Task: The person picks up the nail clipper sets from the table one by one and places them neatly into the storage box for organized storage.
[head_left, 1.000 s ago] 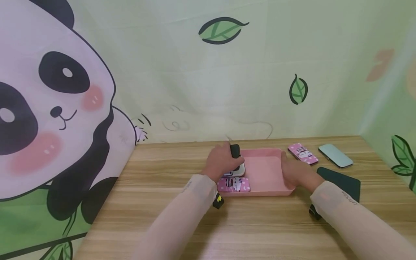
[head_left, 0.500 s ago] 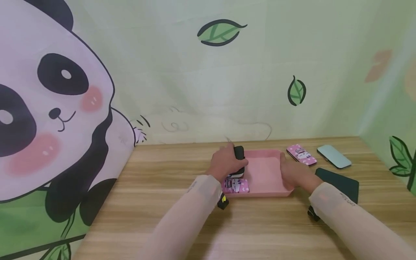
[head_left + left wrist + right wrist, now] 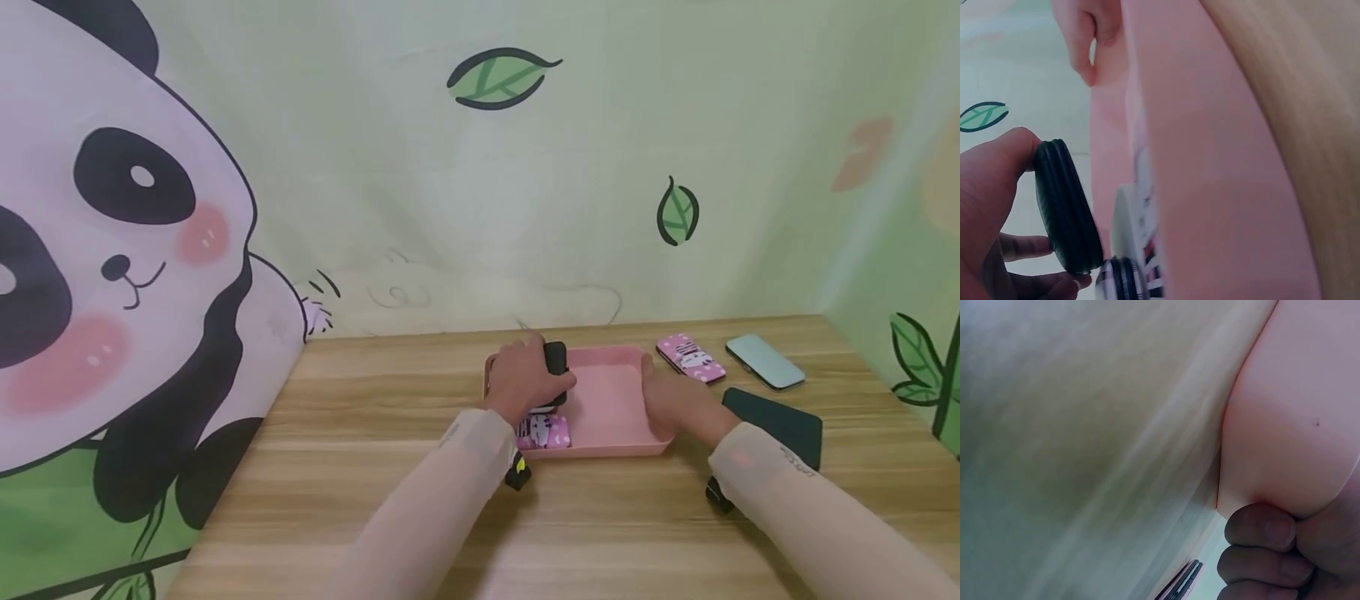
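Note:
My left hand [image 3: 521, 379] pinches a small black case [image 3: 1067, 206] between thumb and fingers, tilted on edge over the left part of a pink tray [image 3: 609, 396]. Below it in the tray, a pink patterned case [image 3: 547, 432] lies at the near left. A white case [image 3: 1124, 219] and the rounded end of another case [image 3: 1121, 280] show beside it in the left wrist view, partly hidden by the tray wall. My right hand [image 3: 684, 402] grips the tray's right wall, its fingers [image 3: 1259, 565] curled against the outside.
Right of the tray lie a pink patterned case [image 3: 692, 358], a pale blue case [image 3: 765, 361] and a dark green flat rectangular thing [image 3: 780, 425], partly behind my right wrist. A printed cloth wall [image 3: 420, 192] stands along the back edge of the wooden table [image 3: 360, 433].
My left hand has shifted a little right and lower with the black case, which now covers more of the white case. My right hand keeps its hold on the tray.

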Available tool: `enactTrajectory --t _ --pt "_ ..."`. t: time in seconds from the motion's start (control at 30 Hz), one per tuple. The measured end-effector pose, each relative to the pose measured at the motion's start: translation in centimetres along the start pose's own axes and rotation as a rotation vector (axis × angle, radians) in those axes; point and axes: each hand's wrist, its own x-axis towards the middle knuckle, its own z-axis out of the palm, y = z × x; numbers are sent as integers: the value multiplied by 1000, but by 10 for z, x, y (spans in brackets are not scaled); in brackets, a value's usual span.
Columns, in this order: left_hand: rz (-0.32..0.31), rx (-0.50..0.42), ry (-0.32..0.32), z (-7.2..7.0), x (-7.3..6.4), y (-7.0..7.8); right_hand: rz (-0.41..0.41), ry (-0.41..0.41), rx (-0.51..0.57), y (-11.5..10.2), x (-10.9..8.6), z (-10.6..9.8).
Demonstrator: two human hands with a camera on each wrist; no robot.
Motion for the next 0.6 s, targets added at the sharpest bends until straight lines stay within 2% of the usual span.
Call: enactTrajectory --t 0.17,0.43,0.6 --pt "27 -14 15 6 2 3 4 3 5 1 0 0" --pt "-38 -56 -45 10 1 13 12 1 31 3 4 1" --pt "-26 -25 -37 15 -1 14 11 -1 27 3 4 4"
